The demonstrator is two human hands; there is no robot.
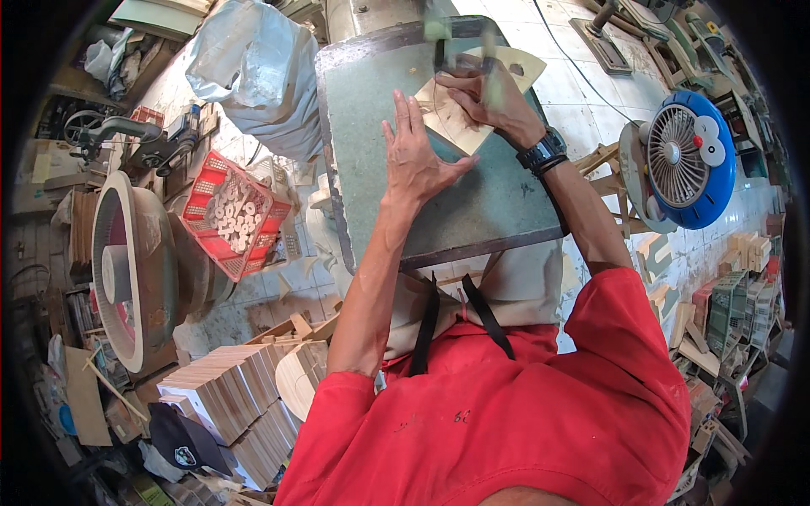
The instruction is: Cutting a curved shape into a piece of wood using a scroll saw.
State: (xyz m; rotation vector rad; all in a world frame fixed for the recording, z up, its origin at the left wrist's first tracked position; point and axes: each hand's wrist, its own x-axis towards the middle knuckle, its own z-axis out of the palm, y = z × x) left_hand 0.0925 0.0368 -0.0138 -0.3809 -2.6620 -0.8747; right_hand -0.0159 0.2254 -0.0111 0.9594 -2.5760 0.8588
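A pale wooden board point(449, 123) with a curved edge lies on the greenish machine table point(363, 181), toward its far side. My right hand point(485, 97), wearing a black watch on the wrist, rests on this board with its fingers bent over it. Close to those fingers, a green upright machine part point(436, 32) is partly blurred; its lower end is hard to make out. My left hand point(413, 160) has its fingers stretched forward and thumb spread, beside the board's near left edge. Whether its fingertips touch the wood, I cannot tell.
Left of the table, a red plastic basket point(192, 202) holds small round wooden pieces, beside a large rimmed wheel point(126, 270). Stacked wooden blocks point(211, 392) stand lower left. A blue fan point(717, 181) is at the right. A pale plastic sack point(253, 84) stands at the far left of the table.
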